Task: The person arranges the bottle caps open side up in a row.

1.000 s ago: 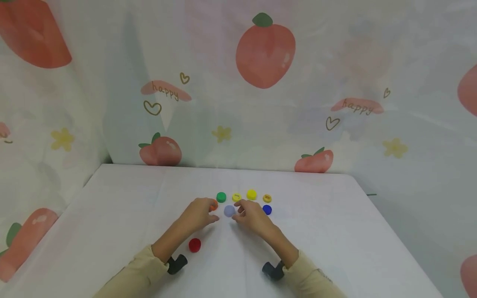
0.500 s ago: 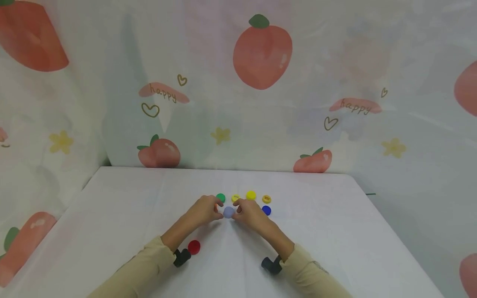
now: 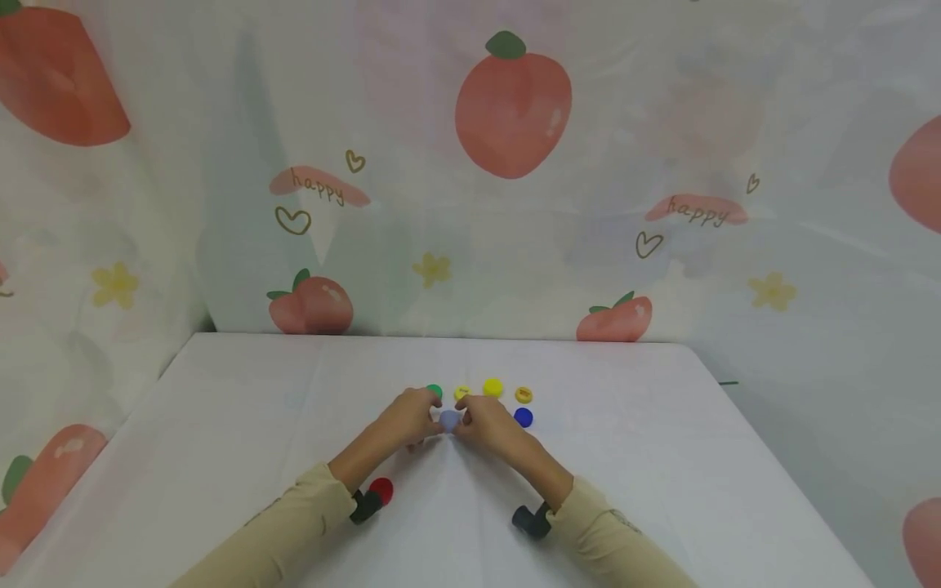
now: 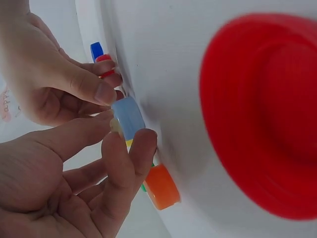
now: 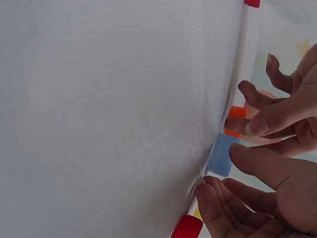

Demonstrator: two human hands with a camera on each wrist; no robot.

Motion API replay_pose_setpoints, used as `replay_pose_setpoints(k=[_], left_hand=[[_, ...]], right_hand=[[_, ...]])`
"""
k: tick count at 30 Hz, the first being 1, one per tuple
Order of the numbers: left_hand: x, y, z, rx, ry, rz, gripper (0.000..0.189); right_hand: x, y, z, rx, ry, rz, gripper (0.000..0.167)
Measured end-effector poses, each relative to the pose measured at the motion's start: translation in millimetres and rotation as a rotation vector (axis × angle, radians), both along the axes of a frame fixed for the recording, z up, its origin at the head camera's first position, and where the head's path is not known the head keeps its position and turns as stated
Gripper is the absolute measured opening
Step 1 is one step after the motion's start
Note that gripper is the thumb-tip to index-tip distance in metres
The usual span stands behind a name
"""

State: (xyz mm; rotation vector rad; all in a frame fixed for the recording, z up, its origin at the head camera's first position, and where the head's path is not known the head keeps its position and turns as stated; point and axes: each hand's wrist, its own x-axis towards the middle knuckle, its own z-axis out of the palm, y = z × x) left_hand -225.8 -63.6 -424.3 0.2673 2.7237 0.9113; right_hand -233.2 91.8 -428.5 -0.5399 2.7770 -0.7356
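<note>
A light blue bottle cap (image 3: 449,420) lies between my two hands. My left hand (image 3: 407,418) has its thumb at the cap's left side, and my right hand (image 3: 491,418) has its thumb at the right side. Thumb and index tips stand apart on both hands. The left wrist view shows the light blue cap (image 4: 129,118) up against fingertips from both sides. An orange cap (image 4: 162,187) is beyond the left fingers and is hidden in the head view. In the right wrist view the right thumb overlaps the light blue cap (image 5: 220,155).
Green (image 3: 435,392), yellow (image 3: 493,387) and amber (image 3: 524,394) caps form a loose row behind the hands. A dark blue cap (image 3: 523,417) sits right of them. A red cap (image 3: 381,491) lies by the left wrist; another red cap (image 4: 104,61) lies past the right hand.
My left hand has moved right to the light blue cap and now covers the orange cap. The right hand stays nearly in place beside it. The camera view has shifted slightly.
</note>
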Motion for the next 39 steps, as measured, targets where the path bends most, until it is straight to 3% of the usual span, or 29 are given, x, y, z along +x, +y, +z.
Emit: replay_pose_setpoints(k=[25, 39], left_hand=[[-4.1, 10.6, -5.3, -0.046, 0.017, -0.019, 0.032], [0.8, 4.5, -6.6, 0.0, 0.041, -0.044, 0.03]], right_hand=[[-0.8, -2.9, -3.8, 0.005, 0.073, 0.073, 0.032], [3.8, -2.6, -4.2, -0.011, 0.083, 0.049, 0.031]])
